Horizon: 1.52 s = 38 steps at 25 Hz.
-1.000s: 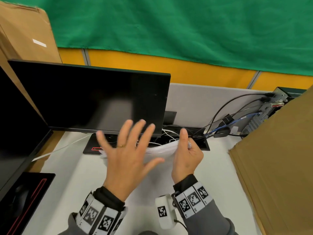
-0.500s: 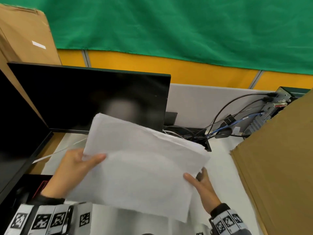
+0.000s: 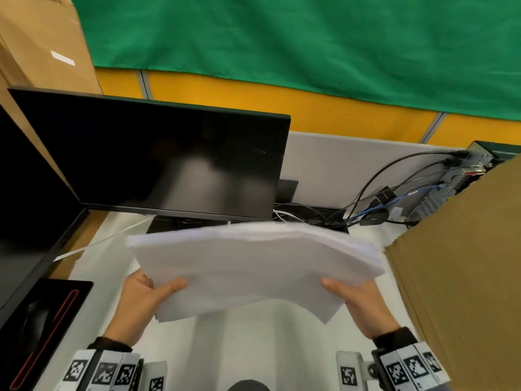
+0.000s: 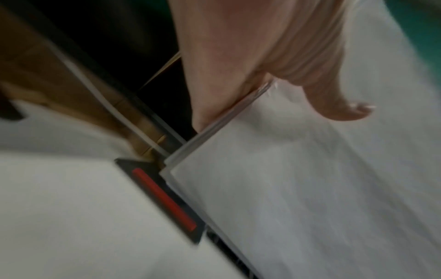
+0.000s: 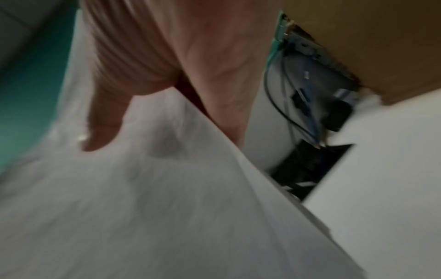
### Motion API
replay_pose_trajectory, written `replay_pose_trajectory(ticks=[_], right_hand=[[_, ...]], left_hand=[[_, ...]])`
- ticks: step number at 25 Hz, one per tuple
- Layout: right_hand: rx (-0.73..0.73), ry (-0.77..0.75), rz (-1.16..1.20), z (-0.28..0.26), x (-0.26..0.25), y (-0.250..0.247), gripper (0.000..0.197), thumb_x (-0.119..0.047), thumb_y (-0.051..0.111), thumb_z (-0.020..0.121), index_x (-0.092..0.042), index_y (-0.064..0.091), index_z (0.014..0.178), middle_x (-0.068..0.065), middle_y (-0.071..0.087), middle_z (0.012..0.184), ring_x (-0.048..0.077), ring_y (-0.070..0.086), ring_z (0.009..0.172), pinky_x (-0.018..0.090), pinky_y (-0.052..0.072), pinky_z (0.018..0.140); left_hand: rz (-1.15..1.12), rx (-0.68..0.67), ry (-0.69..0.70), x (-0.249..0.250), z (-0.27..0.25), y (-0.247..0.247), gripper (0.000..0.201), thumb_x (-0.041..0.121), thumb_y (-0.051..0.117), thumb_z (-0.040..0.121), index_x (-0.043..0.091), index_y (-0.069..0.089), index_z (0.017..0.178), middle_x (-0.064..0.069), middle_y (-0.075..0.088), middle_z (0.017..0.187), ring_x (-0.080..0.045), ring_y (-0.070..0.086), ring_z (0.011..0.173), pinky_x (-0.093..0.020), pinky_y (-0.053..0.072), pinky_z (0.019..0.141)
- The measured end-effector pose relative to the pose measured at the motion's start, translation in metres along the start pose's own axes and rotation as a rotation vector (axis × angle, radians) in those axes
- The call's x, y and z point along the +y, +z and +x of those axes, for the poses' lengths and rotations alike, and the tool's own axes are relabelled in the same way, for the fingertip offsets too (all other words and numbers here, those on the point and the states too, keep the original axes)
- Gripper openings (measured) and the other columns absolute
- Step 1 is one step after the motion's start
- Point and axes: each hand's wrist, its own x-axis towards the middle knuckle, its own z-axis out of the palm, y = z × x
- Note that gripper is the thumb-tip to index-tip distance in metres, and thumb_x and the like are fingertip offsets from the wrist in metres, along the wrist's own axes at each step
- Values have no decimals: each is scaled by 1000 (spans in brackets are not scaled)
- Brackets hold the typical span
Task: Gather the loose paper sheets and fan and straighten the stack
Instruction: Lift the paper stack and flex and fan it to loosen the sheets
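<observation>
A stack of white paper sheets (image 3: pixel 253 266) hangs in the air above the white desk (image 3: pixel 239 342), arched upward in the middle, its far edges slightly fanned. My left hand (image 3: pixel 152 289) pinches the stack's near left corner, thumb on top and fingers underneath. My right hand (image 3: pixel 346 292) pinches the near right corner the same way. The left wrist view shows the thumb (image 4: pixel 334 102) lying on the paper stack (image 4: pixel 310 188) and its layered edge. The right wrist view shows the other thumb (image 5: pixel 102 120) pressing the paper stack (image 5: pixel 143 207); both wrist pictures are blurred.
A black monitor (image 3: pixel 158 159) stands behind the paper, a second dark screen (image 3: pixel 25 207) at the left. A black and red mouse pad (image 3: pixel 36 328) lies near left. Cables (image 3: pixel 375 204) and a small computer (image 3: pixel 456 176) sit at back right. A large cardboard box (image 3: pixel 465 277) borders the right.
The stack, lying on the desk a second ago, was tipped up and is now held flatter and lower. Both hands have shifted to its near corners.
</observation>
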Motion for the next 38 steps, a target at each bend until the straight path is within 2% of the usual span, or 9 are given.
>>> replay_pose_trajectory(ticks=[4, 7, 9, 13, 17, 23, 27, 33, 38], right_hand=[[24, 192, -112, -8, 53, 16, 64, -39, 95, 35, -19, 77, 93, 6, 78, 99, 32, 69, 102, 26, 57, 73], [19, 91, -111, 0, 20, 25, 28, -8, 83, 63, -25, 80, 84, -1, 79, 90, 16, 73, 89, 20, 56, 69], [-11, 11, -92, 6, -1, 18, 33, 4, 73, 70, -27, 80, 79, -7, 79, 84, 7, 72, 82, 17, 54, 69], [-39, 42, -149, -2, 17, 7, 40, -34, 89, 51, -19, 79, 87, 0, 79, 90, 17, 72, 89, 26, 55, 76], [62, 163, -159, -4, 48, 0, 69, -45, 92, 39, -6, 76, 94, 11, 77, 97, 28, 70, 96, 36, 54, 86], [404, -32, 16, -10, 35, 37, 10, -17, 64, 83, -14, 66, 73, -9, 67, 63, 6, 60, 63, 30, 44, 68], [617, -55, 94, -3, 21, 66, 54, -15, 58, 90, -29, 37, 42, -16, 32, 44, 4, 29, 48, 28, 23, 59], [768, 17, 137, 12, 32, 57, 42, -35, 61, 85, -17, 39, 54, 5, 33, 61, 22, 34, 62, 32, 28, 63], [831, 48, 64, 13, 30, 57, 45, -34, 61, 86, -17, 37, 51, 0, 33, 58, 19, 33, 58, 30, 28, 59]], left_hand=[[53, 40, -204, -52, -2, 5, 58, 25, 92, 29, 2, 75, 79, -14, 77, 83, -15, 71, 69, -26, 55, 64], [-23, 69, -108, -33, 5, 7, 39, 14, 89, 44, 8, 73, 79, 3, 77, 80, -6, 71, 66, -18, 55, 64], [1, 31, 29, -10, 10, 5, 24, -1, 78, 61, 11, 69, 80, 15, 75, 71, 1, 67, 62, -8, 50, 59], [83, -86, 94, -20, 5, 5, 38, 35, 84, 47, 6, 69, 67, 4, 72, 66, -9, 64, 61, -12, 48, 57], [32, 14, -87, -50, 0, 10, 20, 5, 84, 54, 19, 74, 65, 2, 73, 67, -15, 65, 70, -21, 50, 65], [-166, 363, 81, -37, -12, 39, 5, 15, 55, 89, 18, 58, 92, 0, 56, 88, -2, 55, 76, -16, 42, 75], [-298, 555, 26, -31, -1, 45, 14, 23, 54, 88, 25, 55, 74, 1, 52, 78, -11, 50, 70, -22, 42, 66], [-281, 549, 102, -25, -2, 49, 21, 10, 50, 88, 24, 54, 73, 6, 52, 78, -6, 48, 74, -18, 38, 73], [-251, 577, 130, -19, 1, 48, 19, 15, 52, 88, 29, 54, 76, 5, 53, 78, -5, 50, 73, -14, 41, 71]])
